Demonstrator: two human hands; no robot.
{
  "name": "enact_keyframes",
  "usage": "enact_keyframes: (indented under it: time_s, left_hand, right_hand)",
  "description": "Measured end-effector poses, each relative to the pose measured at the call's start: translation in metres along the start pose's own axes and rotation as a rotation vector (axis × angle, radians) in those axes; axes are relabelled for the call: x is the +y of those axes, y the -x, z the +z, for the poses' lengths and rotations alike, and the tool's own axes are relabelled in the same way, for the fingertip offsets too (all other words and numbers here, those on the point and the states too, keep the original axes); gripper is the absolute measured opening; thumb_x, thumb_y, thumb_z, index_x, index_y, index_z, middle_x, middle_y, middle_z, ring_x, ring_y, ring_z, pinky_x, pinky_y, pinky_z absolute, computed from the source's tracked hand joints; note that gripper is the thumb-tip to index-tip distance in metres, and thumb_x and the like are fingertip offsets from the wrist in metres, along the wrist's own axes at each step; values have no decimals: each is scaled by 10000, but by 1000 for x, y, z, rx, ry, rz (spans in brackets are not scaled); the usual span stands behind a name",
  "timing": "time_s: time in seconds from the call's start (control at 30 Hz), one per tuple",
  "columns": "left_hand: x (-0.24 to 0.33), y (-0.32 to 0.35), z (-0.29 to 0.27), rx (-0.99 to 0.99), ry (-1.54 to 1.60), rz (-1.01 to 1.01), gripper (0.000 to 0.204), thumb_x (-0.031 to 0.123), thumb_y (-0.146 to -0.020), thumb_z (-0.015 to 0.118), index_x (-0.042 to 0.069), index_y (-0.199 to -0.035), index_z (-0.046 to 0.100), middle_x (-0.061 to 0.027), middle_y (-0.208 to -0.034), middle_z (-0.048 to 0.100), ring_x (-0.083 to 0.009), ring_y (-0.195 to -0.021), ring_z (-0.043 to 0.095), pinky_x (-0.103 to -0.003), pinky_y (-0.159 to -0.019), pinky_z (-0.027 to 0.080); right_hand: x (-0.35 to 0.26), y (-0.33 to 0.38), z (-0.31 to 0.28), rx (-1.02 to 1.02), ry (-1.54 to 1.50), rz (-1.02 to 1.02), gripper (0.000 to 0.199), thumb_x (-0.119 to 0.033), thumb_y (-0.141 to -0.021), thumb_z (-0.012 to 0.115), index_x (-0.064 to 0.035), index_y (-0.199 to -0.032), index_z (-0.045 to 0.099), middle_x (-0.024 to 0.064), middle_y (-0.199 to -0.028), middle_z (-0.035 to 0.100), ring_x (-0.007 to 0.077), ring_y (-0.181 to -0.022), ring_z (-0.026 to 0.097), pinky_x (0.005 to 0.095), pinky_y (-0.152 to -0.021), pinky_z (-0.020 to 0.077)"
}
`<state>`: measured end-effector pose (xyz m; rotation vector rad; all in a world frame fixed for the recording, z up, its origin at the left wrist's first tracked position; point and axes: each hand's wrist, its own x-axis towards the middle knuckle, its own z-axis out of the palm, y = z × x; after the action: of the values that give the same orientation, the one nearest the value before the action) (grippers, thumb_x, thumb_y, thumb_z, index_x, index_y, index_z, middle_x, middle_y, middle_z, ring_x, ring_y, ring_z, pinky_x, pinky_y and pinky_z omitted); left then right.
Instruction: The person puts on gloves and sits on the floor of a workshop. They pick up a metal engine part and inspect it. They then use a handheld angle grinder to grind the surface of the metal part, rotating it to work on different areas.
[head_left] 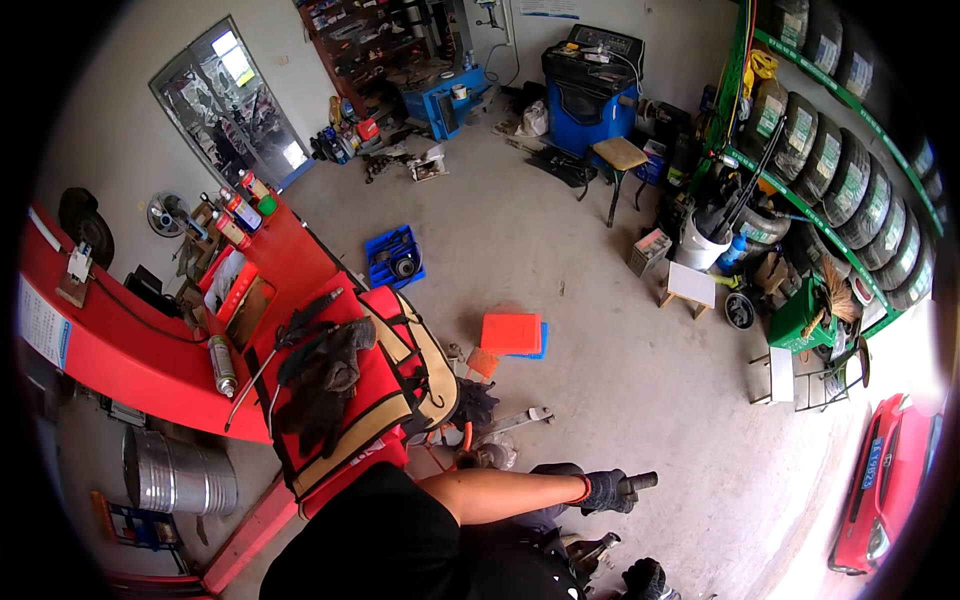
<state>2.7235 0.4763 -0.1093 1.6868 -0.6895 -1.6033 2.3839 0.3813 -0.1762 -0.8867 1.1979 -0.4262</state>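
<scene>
Hands, two, both in dark gloves. Left hand (604,492), one, at the end of a bare forearm, over the floor (480,225) near its lower edge; a short dark stub (639,483) juts from it to the right. Whether this is a gripped piece or gloved fingers cannot be told, nor how far the hand is open. Right hand (645,577), one, at the picture's lower edge, partly cut off; its opening and any hold cannot be told.

Dark metal part (597,547), one, between the hands, slightly to the left; contact cannot be told.

Red tool bag (395,330) with tan trim, one, on the left. Upon it: dark gloves (325,375), heaped, number unclear.

Red beam (120,365), one. Spray cans, four: three (241,211) grouped at the far end, one (222,366) near the bag's left edge.

On the floor: blue tray (378,270), one, beyond the bag's far corner; orange box (511,333), one, overlying a blue one; white-topped stools (690,284), two, and white bucket (700,250), one, toward the right edge, before a green rack (840,100) of tyres; tan-topped stool (620,153), one, toward the far edge.
</scene>
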Motion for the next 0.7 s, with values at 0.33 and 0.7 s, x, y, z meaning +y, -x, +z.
enact_keyframes:
  time_s: [0.33,0.7]
  left_hand:
    - [33,-184,-196,113,190,347,394,210,-787,783,56,-972,471,-32,-946,653,-191,-895,615,-381,-822,474]
    - [-75,-147,-631,741,61,118,591,152,-883,629,127,-1457,492,-74,-838,659,-132,-659,532,-333,-621,481]
  right_hand:
    - [-195,-188,289,-177,264,-120,281,-225,-963,623,-13,-1142,662,159,-994,703,244,-791,678,369,-671,598]
    - [-223,-523,395,-185,514,584,240,-324,-959,613,-102,-1037,658,116,-929,696,304,-810,671,463,-683,558]
